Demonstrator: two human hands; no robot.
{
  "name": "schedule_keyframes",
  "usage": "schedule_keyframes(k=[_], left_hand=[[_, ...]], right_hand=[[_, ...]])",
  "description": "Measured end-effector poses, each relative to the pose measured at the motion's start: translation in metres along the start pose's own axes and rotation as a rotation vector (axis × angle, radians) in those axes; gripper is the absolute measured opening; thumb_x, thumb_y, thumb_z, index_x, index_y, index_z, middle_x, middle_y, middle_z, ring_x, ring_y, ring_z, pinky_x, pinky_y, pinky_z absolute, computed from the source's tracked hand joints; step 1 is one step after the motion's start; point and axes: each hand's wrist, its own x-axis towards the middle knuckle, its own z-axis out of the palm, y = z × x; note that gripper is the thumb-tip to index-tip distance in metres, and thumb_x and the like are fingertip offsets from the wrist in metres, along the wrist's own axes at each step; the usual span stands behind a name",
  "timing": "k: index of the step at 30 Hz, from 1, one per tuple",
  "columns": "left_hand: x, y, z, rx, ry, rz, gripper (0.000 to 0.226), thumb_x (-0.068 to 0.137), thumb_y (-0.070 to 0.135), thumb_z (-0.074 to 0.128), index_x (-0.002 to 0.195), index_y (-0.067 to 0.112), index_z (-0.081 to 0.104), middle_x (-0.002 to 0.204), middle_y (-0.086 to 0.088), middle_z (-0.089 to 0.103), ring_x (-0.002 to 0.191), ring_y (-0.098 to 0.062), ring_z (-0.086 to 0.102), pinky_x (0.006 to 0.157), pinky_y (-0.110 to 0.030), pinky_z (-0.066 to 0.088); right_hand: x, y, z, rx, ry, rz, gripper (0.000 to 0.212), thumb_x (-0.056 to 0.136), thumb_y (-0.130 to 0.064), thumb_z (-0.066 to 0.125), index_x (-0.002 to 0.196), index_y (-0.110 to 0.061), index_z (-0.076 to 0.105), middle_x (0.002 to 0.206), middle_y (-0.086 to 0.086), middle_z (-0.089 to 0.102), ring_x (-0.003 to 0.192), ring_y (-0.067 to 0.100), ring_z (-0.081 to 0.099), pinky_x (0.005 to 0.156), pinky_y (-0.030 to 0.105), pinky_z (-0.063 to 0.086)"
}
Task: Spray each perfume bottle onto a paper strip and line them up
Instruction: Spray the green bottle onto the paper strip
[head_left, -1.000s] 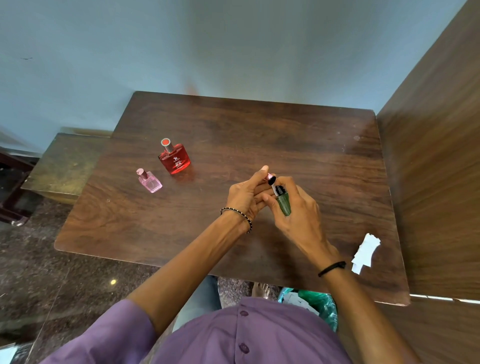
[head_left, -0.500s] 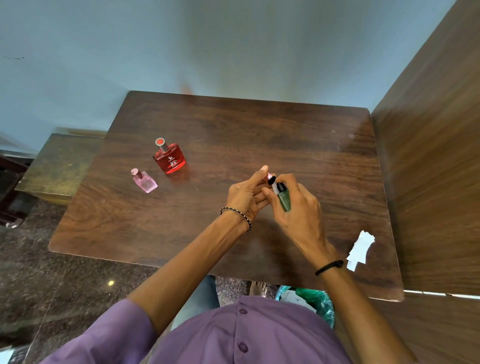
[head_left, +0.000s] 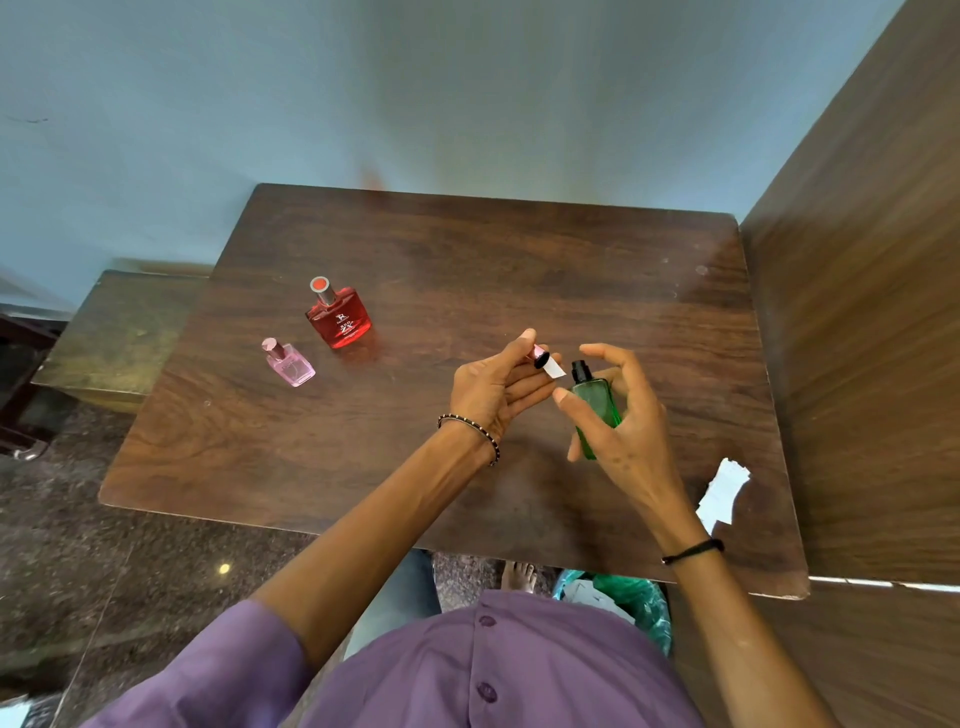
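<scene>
Green bottle (head_left: 595, 402) gripped in my right hand (head_left: 628, 447), neck toward twelve o'clock, nozzle bare. Paper strip (head_left: 555, 370) at nine o'clock, just beside nozzle, pinched with cap (head_left: 540, 358) in my left hand (head_left: 493, 384).

Wooden table (head_left: 519, 270) against blue wall (head_left: 415, 93); green bag (head_left: 641, 597) (perhaps plastic) underneath.

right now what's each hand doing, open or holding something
Left hand: pinching a pink-and-black cap and a white paper strip.
Right hand: gripping the green perfume bottle.
</scene>
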Motion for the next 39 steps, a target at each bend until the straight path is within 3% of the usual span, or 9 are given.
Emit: schedule_keyframes(k=[5,10,18,22,26,30,32,35,39], left_hand=[[0.000,-0.002,0.000,0.093,-0.001,0.046,0.031,0.090,0.026,0.069,0.098,-0.003,0.071,0.101,-0.022,0.074,0.094,-0.029,0.073,0.078,-0.033,0.061],[-0.002,-0.002,0.002,0.120,0.000,0.057,0.031,0.088,0.028,0.070,0.099,-0.001,0.073,0.099,-0.018,0.075,0.093,-0.028,0.074,0.082,-0.034,0.060],[-0.003,0.002,0.005,0.068,0.006,0.015,0.036,0.087,0.027,0.072,0.105,-0.004,0.072,0.098,-0.017,0.076,0.086,-0.021,0.075,0.073,-0.027,0.060],[0.000,0.003,0.006,0.066,0.009,-0.020,0.034,0.086,0.027,0.073,0.102,-0.002,0.072,0.101,-0.017,0.075,0.095,-0.026,0.073,0.077,-0.029,0.060],[0.004,0.004,0.005,0.081,0.006,-0.025,0.031,0.086,0.029,0.073,0.100,0.001,0.073,0.102,-0.017,0.075,0.099,-0.027,0.072,0.084,-0.033,0.059],[0.004,0.003,0.006,0.064,-0.007,-0.047,0.028,0.086,0.029,0.073,0.096,0.003,0.073,0.106,-0.019,0.073,0.099,-0.028,0.071,0.087,-0.035,0.058],[0.005,0.003,0.007,0.050,-0.002,-0.051,0.024,0.086,0.028,0.073,0.092,0.005,0.073,0.107,-0.020,0.073,0.093,-0.025,0.072,0.082,-0.031,0.060],[0.006,0.004,0.006,0.034,-0.012,-0.047,0.031,0.086,0.027,0.072,0.101,0.000,0.072,0.106,-0.019,0.073,0.094,-0.025,0.072,0.081,-0.031,0.060],[0.007,0.005,0.005,0.023,-0.001,-0.043,0.028,0.086,0.028,0.073,0.097,0.003,0.072,0.103,-0.018,0.074,0.094,-0.025,0.073,0.082,-0.032,0.060]], right_hand=[[0.005,-0.001,0.001,0.041,-0.022,-0.021,0.039,0.087,-0.019,0.077,0.119,-0.034,0.059,0.103,-0.001,0.069,0.043,0.022,0.060,0.044,0.034,0.051],[0.008,-0.003,0.008,-0.156,-0.026,-0.084,0.038,0.085,-0.021,0.075,0.116,-0.036,0.059,0.092,-0.017,0.070,0.072,0.006,0.066,0.059,0.021,0.053],[0.007,-0.001,0.016,-0.254,0.023,-0.135,0.036,0.086,-0.023,0.072,0.115,-0.034,0.056,0.068,-0.011,0.064,0.058,0.008,0.062,0.049,0.021,0.048],[0.008,0.000,0.020,-0.264,0.040,-0.134,0.033,0.087,-0.023,0.071,0.113,-0.034,0.054,0.071,-0.007,0.065,0.057,0.011,0.062,0.051,0.025,0.050],[0.011,0.000,0.018,-0.258,-0.008,-0.126,0.037,0.090,-0.024,0.069,0.121,-0.037,0.052,0.074,-0.017,0.063,0.062,0.007,0.063,0.049,0.018,0.047],[0.013,-0.001,0.015,-0.270,-0.010,-0.171,0.035,0.090,-0.018,0.070,0.118,-0.033,0.055,0.065,-0.014,0.060,0.053,0.005,0.059,0.046,0.011,0.041],[0.014,-0.001,0.017,-0.290,0.014,-0.180,0.036,0.089,-0.018,0.070,0.117,-0.034,0.055,0.067,-0.009,0.063,0.052,0.009,0.059,0.050,0.016,0.046],[0.014,0.000,0.019,-0.250,0.005,-0.120,0.035,0.090,-0.022,0.069,0.118,-0.036,0.053,0.075,-0.014,0.066,0.058,0.011,0.064,0.059,0.034,0.058],[0.013,-0.002,0.017,-0.205,-0.061,-0.109,0.040,0.092,-0.025,0.069,0.126,-0.036,0.050,0.082,-0.020,0.065,0.063,0.006,0.067,0.054,0.035,0.060]])
